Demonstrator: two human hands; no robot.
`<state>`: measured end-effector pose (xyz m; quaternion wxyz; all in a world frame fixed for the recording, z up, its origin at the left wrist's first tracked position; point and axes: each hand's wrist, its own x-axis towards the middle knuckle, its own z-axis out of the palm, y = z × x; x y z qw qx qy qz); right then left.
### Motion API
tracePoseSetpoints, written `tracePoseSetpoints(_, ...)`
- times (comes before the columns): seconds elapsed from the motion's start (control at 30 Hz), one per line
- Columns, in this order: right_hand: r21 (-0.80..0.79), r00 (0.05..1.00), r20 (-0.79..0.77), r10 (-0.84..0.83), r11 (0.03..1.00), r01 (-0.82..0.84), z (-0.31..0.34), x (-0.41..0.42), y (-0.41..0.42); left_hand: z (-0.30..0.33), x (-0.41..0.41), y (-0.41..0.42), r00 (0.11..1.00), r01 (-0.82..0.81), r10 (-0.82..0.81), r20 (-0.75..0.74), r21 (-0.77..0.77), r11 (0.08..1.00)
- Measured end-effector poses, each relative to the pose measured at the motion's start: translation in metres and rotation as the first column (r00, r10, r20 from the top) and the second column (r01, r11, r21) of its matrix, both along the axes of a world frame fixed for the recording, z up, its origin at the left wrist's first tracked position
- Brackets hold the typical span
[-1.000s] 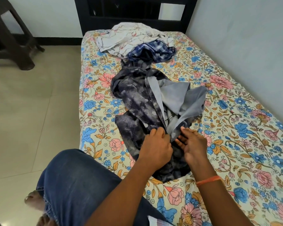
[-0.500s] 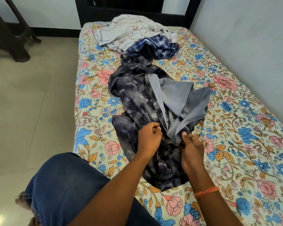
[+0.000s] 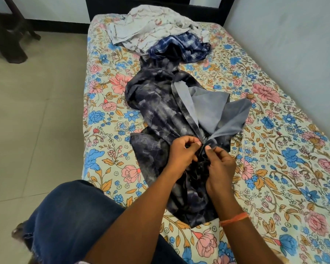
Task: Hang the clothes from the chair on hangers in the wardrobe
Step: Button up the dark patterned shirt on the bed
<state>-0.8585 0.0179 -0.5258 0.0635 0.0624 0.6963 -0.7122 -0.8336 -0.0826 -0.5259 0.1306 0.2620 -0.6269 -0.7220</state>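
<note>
Hands (image 3: 183, 152) (image 3: 220, 164) pinch dark shirt (image 3: 156, 119) — seemingly its placket.

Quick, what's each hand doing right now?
Left hand: pinching the dark patterned shirt.
Right hand: pinching the same shirt.

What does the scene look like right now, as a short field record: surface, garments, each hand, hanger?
surface: bed with floral sheet
garment in hand: dark navy patterned shirt, front open, grey inside showing
left hand: pinches the shirt's front edge
right hand: pinches the opposite front edge
other garments: blue checked shirt and white printed cloth, heaped at the far end
hanger: none in view
wardrobe: not in view
</note>
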Motion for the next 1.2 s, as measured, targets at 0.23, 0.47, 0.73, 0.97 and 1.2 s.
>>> tracePoseSetpoints(0.23,0.509,0.852,-0.497,0.168,0.851,0.128,0.007,0.015,0.011,0.013,0.014,0.012,1.0,0.024,-0.03,-0.007,-0.419,0.908)
tracePoseSetpoints(0.47,0.511,0.846,-0.497,0.195,0.853,0.104,0.001,0.03,0.024,0.02,0.042,0.015,0.985,0.169,-0.168,0.039,-0.407,0.898)
tracePoseSetpoints(0.73,0.56,0.82,-0.508,0.264,0.824,0.082,0.006,0.038,0.024,0.028,0.057,0.02,0.991,0.119,-0.132,-0.024,-0.3,0.946)
tracePoseSetpoints(0.97,0.408,0.868,-0.484,0.112,0.906,0.111,0.013,0.047,0.024,0.024,0.058,0.028,0.998,0.007,0.027,0.05,-0.579,0.815)
tracePoseSetpoints(1.2,0.396,0.855,-0.477,0.201,0.918,0.006,0.013,0.047,0.016,0.024,0.062,0.028,0.991,0.126,-0.072,0.112,-0.963,0.239)
